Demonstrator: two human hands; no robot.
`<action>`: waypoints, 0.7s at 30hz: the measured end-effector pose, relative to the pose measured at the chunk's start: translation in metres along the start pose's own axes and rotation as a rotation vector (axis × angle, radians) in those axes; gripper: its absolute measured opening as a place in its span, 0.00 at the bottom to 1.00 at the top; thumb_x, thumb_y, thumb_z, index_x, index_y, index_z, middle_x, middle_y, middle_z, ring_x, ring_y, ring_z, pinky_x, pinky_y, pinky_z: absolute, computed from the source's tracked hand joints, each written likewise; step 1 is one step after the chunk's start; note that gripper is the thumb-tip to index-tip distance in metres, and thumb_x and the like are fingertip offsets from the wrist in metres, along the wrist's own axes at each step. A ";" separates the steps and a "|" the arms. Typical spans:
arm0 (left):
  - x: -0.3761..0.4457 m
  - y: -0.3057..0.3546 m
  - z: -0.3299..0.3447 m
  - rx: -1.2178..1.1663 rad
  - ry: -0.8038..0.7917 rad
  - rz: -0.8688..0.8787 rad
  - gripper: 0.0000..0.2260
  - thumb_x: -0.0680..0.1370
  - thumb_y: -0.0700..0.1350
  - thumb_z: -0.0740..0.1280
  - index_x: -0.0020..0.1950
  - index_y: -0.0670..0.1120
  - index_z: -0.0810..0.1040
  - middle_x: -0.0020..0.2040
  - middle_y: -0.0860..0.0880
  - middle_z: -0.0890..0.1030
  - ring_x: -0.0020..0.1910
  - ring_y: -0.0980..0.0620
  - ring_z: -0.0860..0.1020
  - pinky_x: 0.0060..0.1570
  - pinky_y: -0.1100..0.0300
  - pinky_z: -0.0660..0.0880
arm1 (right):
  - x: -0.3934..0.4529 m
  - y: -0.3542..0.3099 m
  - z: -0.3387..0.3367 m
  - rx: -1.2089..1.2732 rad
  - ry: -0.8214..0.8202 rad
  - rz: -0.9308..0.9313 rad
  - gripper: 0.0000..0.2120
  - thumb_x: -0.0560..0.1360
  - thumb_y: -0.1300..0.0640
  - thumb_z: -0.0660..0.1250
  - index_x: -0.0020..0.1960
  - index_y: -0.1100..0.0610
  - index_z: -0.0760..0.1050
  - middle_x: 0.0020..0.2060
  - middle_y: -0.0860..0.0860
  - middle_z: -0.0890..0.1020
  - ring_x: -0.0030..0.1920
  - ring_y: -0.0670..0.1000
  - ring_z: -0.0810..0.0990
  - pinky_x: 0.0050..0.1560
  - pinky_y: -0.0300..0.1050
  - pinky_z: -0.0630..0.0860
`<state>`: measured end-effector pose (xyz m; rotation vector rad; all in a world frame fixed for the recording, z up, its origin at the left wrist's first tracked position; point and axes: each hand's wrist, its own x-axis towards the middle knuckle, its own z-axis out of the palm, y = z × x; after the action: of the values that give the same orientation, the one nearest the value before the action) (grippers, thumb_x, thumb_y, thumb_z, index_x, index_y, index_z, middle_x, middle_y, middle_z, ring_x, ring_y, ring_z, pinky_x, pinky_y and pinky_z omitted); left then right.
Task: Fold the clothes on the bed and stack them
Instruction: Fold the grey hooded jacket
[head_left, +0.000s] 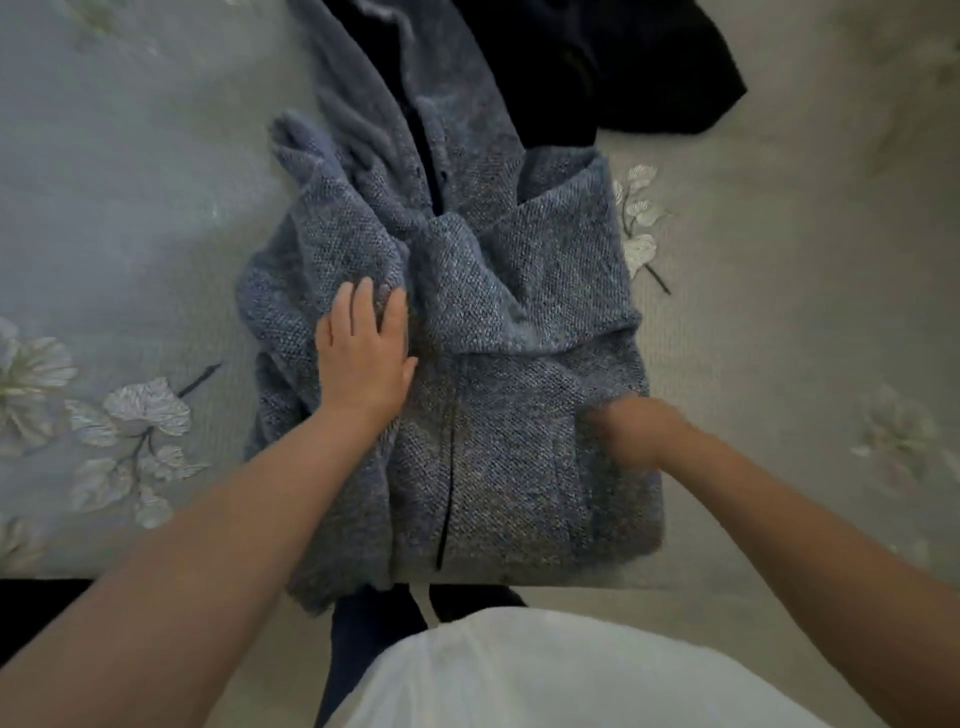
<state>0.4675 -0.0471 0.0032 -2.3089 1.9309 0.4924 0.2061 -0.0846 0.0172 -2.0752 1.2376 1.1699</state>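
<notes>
Fingers (371, 306) of the left hand (363, 358) straight and close together, pressed flat on the blue-grey knit cardigan (519, 322), palm down on its left half beside the dark front opening. Right hand (631, 431) blurred, laid against the cardigan's right side near the lower edge of a folded-over sleeve; cannot tell whether those fingers lie apart, together or pinch the knit. Both bare forearms reaching in from the bottom corners of the view. Cardigan spread lengthwise in the middle of the bed (130, 208), hem toward the near edge and partly hanging over it, right sleeve folded across the chest, left sleeve bunched in loose ridges above the left hand, collar end rumpled farther up. Touching the cardigan's far end, a black garment (623, 67) heaped at the top of the view. Pale bedspread printed with white flowers and dark stems on both sides of the cardigan. Below the near edge, a white top (545, 675) on the person's body.
</notes>
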 end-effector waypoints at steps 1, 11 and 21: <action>0.004 -0.002 0.002 0.015 -0.039 -0.048 0.28 0.78 0.45 0.62 0.74 0.42 0.55 0.70 0.38 0.61 0.68 0.38 0.61 0.61 0.46 0.64 | 0.009 -0.003 -0.007 0.045 0.201 -0.028 0.19 0.76 0.55 0.62 0.66 0.56 0.68 0.58 0.57 0.75 0.59 0.56 0.73 0.51 0.46 0.71; 0.005 -0.052 -0.023 0.497 -0.140 0.028 0.12 0.78 0.38 0.59 0.60 0.39 0.71 0.56 0.42 0.72 0.53 0.42 0.73 0.44 0.54 0.74 | 0.074 -0.077 -0.090 -0.316 0.487 -0.192 0.19 0.79 0.59 0.55 0.70 0.56 0.64 0.62 0.58 0.69 0.59 0.60 0.70 0.59 0.53 0.65; 0.026 -0.066 -0.075 0.725 -0.532 -0.054 0.18 0.80 0.46 0.55 0.69 0.45 0.66 0.67 0.44 0.67 0.65 0.45 0.66 0.61 0.51 0.67 | 0.009 0.006 -0.092 -0.636 -0.384 0.636 0.17 0.80 0.54 0.51 0.65 0.55 0.70 0.63 0.56 0.72 0.62 0.59 0.71 0.59 0.57 0.66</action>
<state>0.5496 -0.0796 0.0569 -1.5653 1.4547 0.2861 0.2432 -0.1588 0.0591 -1.7135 1.5041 2.3790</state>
